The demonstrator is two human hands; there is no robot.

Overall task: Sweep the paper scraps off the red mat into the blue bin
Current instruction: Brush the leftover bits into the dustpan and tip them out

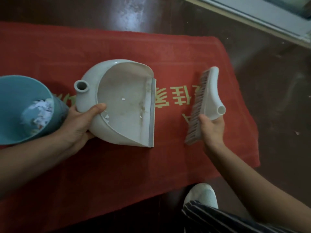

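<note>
Dark brown flooring [277, 81] surrounds a red mat [117, 165] printed with yellow characters, and both hands work above it. The left hand [80, 125] grips a white dustpan [124, 91] at its rounded back edge. Its thumb is hooked over the rim into the pan and its fingers are curled beneath. A few small paper scraps [123, 99] lie inside the pan, near that thumb. Just outside the left hand, touching the wrist, stands the blue bin [20, 91], with a heap of torn white paper [40, 111] in its bottom. The right hand [212, 130] holds a white brush [210, 91] by its hollow handle, fingers wrapped under it, the pinkish bristles facing the dustpan's lip. Mat shows between brush and pan. Below the right forearm are a pale shoe [202, 194] and a striped trouser leg [218, 217].
</note>
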